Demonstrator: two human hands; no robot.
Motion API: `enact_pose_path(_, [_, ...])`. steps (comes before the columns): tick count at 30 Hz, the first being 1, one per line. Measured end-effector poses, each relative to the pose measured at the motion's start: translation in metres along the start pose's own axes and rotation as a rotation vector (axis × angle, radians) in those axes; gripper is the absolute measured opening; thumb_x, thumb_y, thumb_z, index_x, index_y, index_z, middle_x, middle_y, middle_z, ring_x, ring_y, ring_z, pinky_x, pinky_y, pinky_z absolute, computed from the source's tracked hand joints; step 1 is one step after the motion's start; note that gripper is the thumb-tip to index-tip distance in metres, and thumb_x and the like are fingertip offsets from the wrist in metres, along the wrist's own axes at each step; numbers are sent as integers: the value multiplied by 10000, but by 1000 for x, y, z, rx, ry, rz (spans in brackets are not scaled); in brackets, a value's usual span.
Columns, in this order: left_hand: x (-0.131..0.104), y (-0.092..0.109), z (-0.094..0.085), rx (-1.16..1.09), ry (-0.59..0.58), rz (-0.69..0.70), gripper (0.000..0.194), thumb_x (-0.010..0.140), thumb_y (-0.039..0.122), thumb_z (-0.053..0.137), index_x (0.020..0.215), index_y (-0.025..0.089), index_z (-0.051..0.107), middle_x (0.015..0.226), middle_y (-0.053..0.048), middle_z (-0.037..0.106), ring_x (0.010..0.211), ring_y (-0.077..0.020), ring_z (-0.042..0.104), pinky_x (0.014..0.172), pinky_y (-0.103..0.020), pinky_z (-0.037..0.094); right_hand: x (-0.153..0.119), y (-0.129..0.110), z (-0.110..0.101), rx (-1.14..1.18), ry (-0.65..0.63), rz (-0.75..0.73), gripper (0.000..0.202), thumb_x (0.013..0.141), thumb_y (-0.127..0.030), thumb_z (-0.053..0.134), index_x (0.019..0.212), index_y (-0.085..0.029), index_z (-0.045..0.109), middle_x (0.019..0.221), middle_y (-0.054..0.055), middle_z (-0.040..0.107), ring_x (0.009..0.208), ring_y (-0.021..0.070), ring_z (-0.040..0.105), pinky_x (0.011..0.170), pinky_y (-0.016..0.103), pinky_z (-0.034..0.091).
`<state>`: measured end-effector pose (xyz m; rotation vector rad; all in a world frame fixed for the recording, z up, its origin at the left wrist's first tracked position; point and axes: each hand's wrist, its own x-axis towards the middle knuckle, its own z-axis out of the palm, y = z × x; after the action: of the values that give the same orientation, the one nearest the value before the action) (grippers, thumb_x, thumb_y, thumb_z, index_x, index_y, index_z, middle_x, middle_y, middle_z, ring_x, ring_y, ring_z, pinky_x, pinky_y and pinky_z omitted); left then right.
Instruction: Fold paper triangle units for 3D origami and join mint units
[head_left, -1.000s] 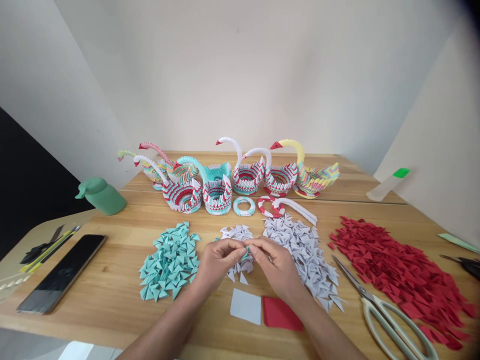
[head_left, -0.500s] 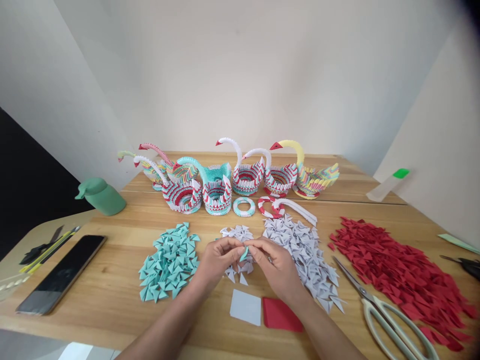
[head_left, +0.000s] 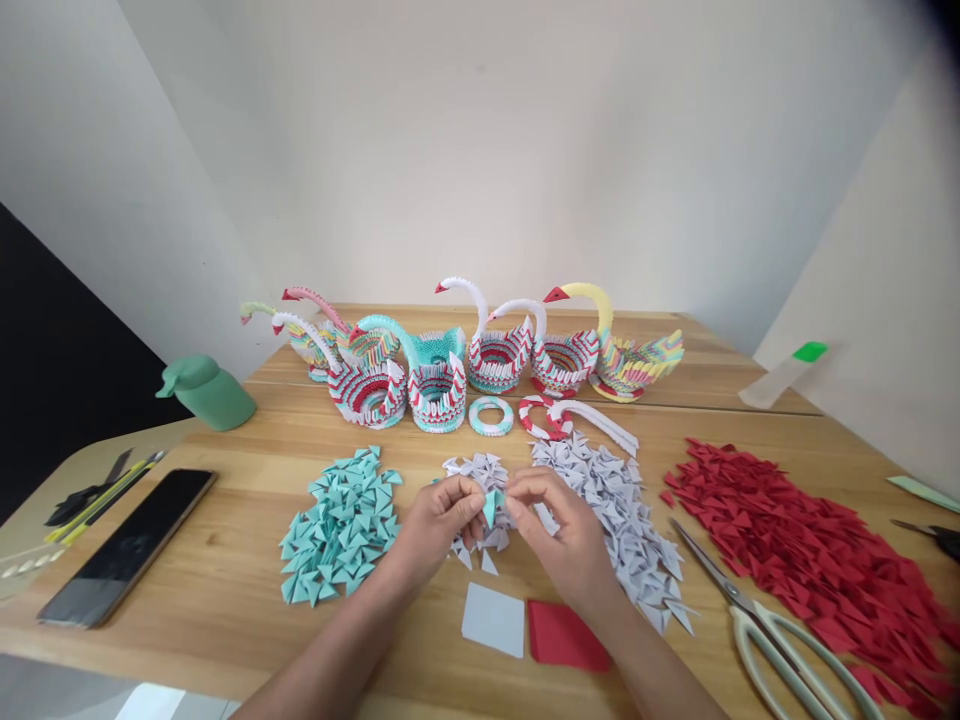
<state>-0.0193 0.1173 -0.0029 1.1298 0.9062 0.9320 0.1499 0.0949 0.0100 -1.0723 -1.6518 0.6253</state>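
A small teal folded paper piece (head_left: pixel 490 508), pointed downward, is between my two hands above the small white pile. My left hand (head_left: pixel 442 515) pinches its left side between thumb and fingers. My right hand (head_left: pixel 559 525) is closed at the piece's right edge, with thumb and index fingertips against its upper corner. Below the hands lie a stack of white paper slips (head_left: pixel 493 620) and a stack of red paper slips (head_left: pixel 568 634). Behind the fingers is a small pile of white folded pieces (head_left: pixel 480 468), partly hidden by them.
Teal triangles (head_left: pixel 341 525) are heaped left, white triangles (head_left: pixel 611 500) and red triangles (head_left: pixel 802 550) right. Scissors (head_left: pixel 739 597) lie front right, a phone (head_left: pixel 127 548) left. Paper swans (head_left: pixel 436 390) line the back, with a teal-white ring (head_left: pixel 491 416) before them. A green bottle (head_left: pixel 214 392) stands left.
The teal piece has turned from a curled, edge-on strip to a flat triangle facing me. My right fingers have drawn slightly to the right, and the hands are a little farther apart.
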Motion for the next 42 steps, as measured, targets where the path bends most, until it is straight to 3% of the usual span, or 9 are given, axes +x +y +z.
enact_pose_path(7, [1,-2,0,21,-11,4,409,722,529,681,708,135,570,515,14,584,439,-77,478,465,-191,379,0,1,3,-129,-20,-88,109,845,-163,577,801,-225,655,894,55,670,869,204,614,793,347,476])
enact_pose_path(15, [0,0,1,16,-2,-16,447,675,559,704,681,133,568,500,16,574,435,-79,478,461,-193,381,1,4,0,101,-160,160,152,869,-223,557,762,-206,664,881,42,664,851,179,617,753,276,467])
enact_pose_path(25, [3,-3,0,-10,-45,-26,477,659,585,710,676,133,561,504,13,577,421,-73,470,456,-194,376,2,5,0,161,-165,227,111,831,-221,594,737,-201,650,856,29,648,809,171,602,718,260,463])
enact_pose_path(28, [2,-3,1,-13,-49,-20,465,685,576,697,684,132,558,513,6,588,420,-71,472,458,-193,370,-1,7,2,175,-109,301,35,797,-229,628,820,-205,615,794,3,628,714,151,589,650,244,475])
enact_pose_path(30, [1,-3,1,-20,-62,-35,457,696,570,691,688,134,554,517,3,595,420,-75,482,460,-195,374,-3,7,3,187,-107,325,157,803,-233,618,958,-215,606,768,-13,607,677,142,580,623,237,481])
enact_pose_path(32, [1,-3,2,-29,-89,-65,458,697,574,687,691,139,545,520,-4,605,414,-83,496,453,-201,379,-3,6,3,149,-159,282,189,828,-221,579,1011,-221,626,760,-13,603,682,141,578,640,240,477])
enact_pose_path(34, [2,-4,2,-38,-100,-76,458,686,574,695,715,141,547,522,0,602,407,-87,497,438,-201,370,-3,3,2,71,-186,212,161,840,-192,544,938,-222,669,752,-7,613,690,141,577,658,242,463])
enact_pose_path(38, [2,-4,3,-21,-19,16,418,651,502,758,761,141,579,573,35,561,469,-70,475,470,-186,374,-1,0,3,-49,-95,124,159,824,-154,531,839,-214,678,747,2,637,674,143,581,651,242,450])
enact_pose_path(42, [-1,-6,5,83,3,91,278,716,389,731,737,137,614,651,13,580,569,-86,498,555,-199,412,-3,0,5,-138,-43,77,149,820,-145,529,823,-210,663,734,3,637,666,149,579,652,252,447])
